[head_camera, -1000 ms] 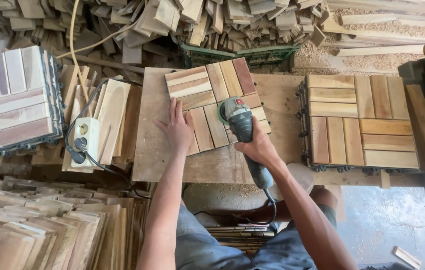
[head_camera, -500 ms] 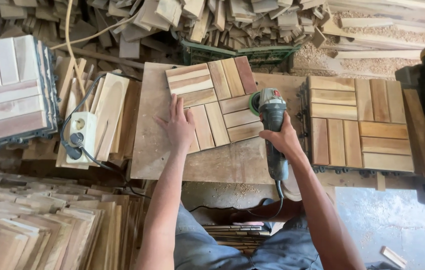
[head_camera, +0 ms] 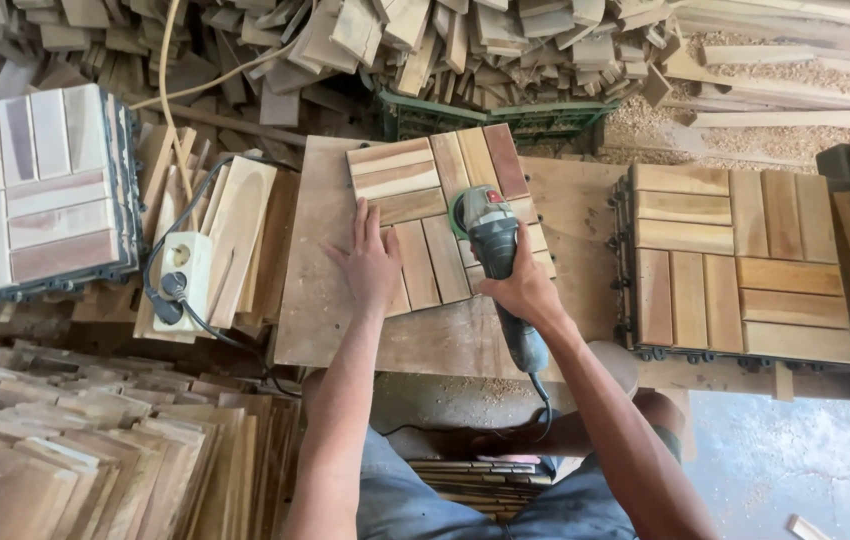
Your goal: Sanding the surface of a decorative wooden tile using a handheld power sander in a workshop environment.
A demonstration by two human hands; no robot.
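Gripping a grey angle grinder (head_camera: 493, 240) in the right hand (head_camera: 520, 290), left hand (head_camera: 372, 262) flat, fingers spread, on slatted wooden tile (head_camera: 425, 190)

Woodworking shop: offcut heap (head_camera: 465, 45) along back, sawdust (head_camera: 715, 125) on ground, slatted wooden tiles (head_camera: 740, 265) stacked beside plywood bench (head_camera: 445, 335), angle grinder (head_camera: 495, 260), extension socket (head_camera: 180, 270) on planks.

Left hand (head_camera: 370, 262) lies flat, palm down, fingers spread and pointing away from the body, on the near left corner of the wooden tile (head_camera: 445, 215); forearm runs straight back, bare. Right hand (head_camera: 520, 285) is curled in a closed grip around the grinder (head_camera: 497, 262) body, over the tile's near right edge. Right forearm angles back and rightward.
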